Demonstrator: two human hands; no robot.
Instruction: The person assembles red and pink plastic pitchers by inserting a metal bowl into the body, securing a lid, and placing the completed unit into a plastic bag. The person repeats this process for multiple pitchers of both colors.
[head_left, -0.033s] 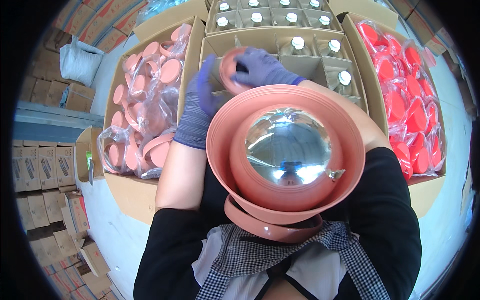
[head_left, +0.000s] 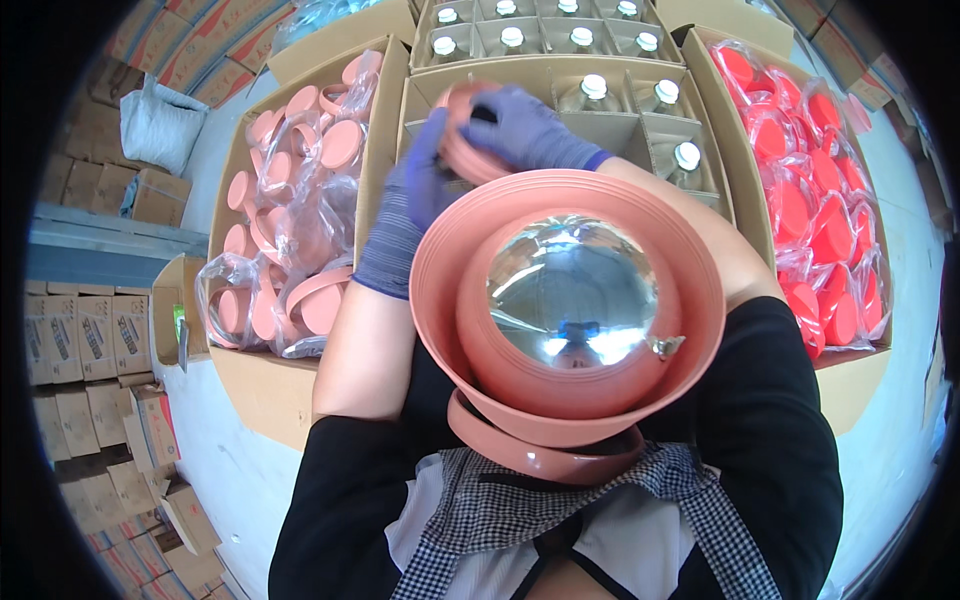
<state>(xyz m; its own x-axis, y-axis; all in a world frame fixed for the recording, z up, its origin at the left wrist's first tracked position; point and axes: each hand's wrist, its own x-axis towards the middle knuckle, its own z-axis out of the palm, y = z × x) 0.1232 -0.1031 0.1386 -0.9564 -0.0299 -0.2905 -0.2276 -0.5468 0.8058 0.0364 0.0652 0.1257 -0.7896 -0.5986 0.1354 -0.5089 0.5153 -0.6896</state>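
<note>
My right hand (head_left: 515, 125), in a purple glove, grips a round pink piece (head_left: 465, 135) above the divided carton; motion blurs its outline. Beside that piece is my left hand (head_left: 425, 175), gloved in purple too, with smeared fingers at its left edge; whether they touch or hold it I cannot tell. Nearer to me, in front of my chest, a large pink bowl-shaped vessel (head_left: 435, 290) surrounds a mirror-bright silver dome (head_left: 575, 290) set in a pink ring-shaped collar. A pink curved band (head_left: 540, 455) shows below the vessel.
The divided carton (head_left: 720, 150) holds clear bottles with white tops (head_left: 594, 86). Another such carton stands behind it. A box of pink lids in plastic (head_left: 340, 145) is at left, a box of red ones (head_left: 795, 215) at right. Stacked cartons (head_left: 90, 335) line the far left.
The pink piece and my right hand have shifted slightly up and left. My left hand has swung right, closer to the piece. The pink vessel has barely moved.
</note>
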